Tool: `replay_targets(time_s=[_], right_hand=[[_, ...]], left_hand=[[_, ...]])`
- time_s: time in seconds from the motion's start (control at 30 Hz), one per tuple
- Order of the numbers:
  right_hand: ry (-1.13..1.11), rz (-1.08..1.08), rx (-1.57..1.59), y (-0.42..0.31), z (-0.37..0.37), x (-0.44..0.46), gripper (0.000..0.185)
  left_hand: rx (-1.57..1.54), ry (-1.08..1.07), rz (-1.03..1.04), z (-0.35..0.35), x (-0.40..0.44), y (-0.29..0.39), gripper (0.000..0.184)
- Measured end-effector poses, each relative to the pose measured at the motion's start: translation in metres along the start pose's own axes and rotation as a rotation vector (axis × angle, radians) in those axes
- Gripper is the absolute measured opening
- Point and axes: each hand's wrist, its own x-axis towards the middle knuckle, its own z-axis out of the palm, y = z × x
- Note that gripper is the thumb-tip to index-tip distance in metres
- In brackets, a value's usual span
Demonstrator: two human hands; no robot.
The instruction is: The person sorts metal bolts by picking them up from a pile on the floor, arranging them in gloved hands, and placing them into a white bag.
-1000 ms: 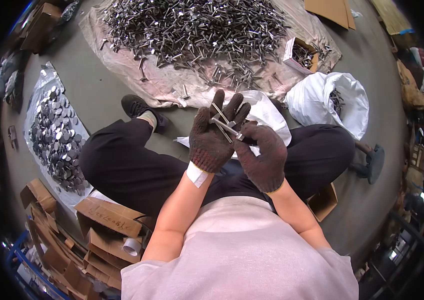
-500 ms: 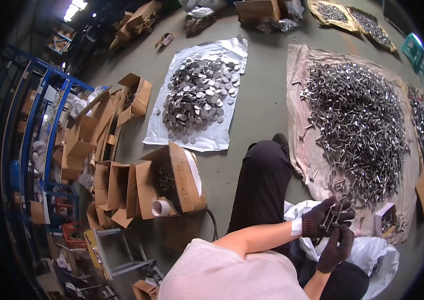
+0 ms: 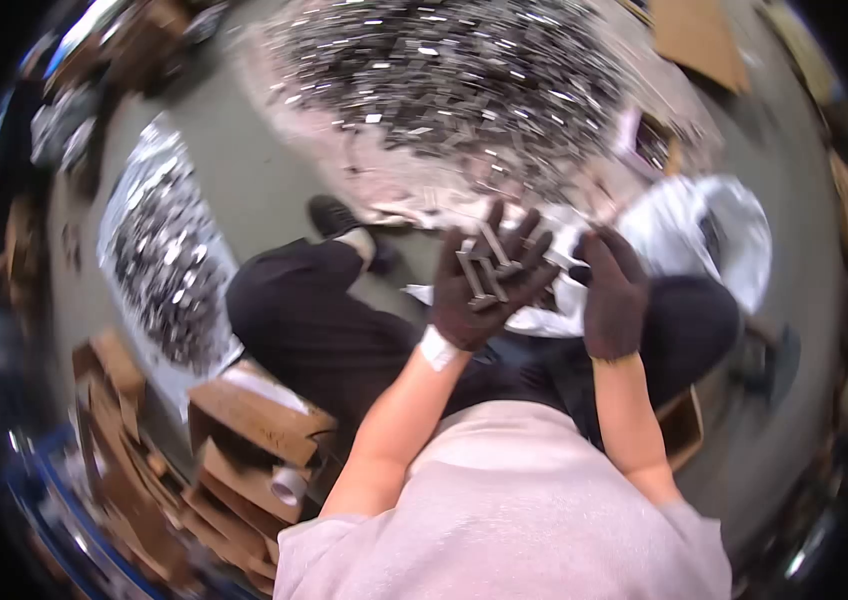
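Note:
My left hand (image 3: 484,272), in a dark knitted glove, is palm up with its fingers spread. Several metal bolts (image 3: 477,278) with wide heads lie across its palm and fingers. Beside it on the right, my right hand (image 3: 616,295), gloved too, is raised with its thumb apart from the fingers; no part shows in it. Between and below the hands lies a white plastic sack (image 3: 556,312), partly hidden by them. Beyond the hands, a large heap of similar metal parts (image 3: 464,75), blurred, covers a pale cloth (image 3: 329,150).
An open white bag (image 3: 744,225) is at the right, near a small box of parts (image 3: 644,145). Round metal discs (image 3: 169,265) lie on a white sheet (image 3: 124,195) at the left. Cardboard boxes (image 3: 254,420) and a tape roll (image 3: 289,486) sit at the lower left.
My view has swung right and down, bringing the hands to the middle. My right hand has moved apart from the left, which still holds bolts.

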Motion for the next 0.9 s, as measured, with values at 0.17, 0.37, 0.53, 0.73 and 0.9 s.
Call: replay_targets(time_s=[0.17,0.37,0.53,0.73,0.9], right_hand=[[0.037,0.136,0.368,0.013,-0.011,0.003,0.014],[0.042,0.182,0.395,0.023,-0.018,0.008,0.017],[0.032,0.186,0.364,0.024,-0.018,0.009,0.019],[0.061,-0.162,-0.010,0.032,0.000,0.008,0.034],[-0.219,0.340,0.424,0.042,0.052,-0.005,0.059]], left_hand=[[-0.026,0.010,-0.053,0.001,0.003,-0.012,0.064],[-0.088,0.083,-0.040,-0.015,0.010,-0.012,0.059],[-0.102,0.123,-0.029,-0.021,0.013,-0.011,0.057],[-0.038,0.126,-0.012,-0.021,0.012,-0.009,0.056],[1.874,0.808,-0.158,-0.118,0.040,0.025,0.055]])
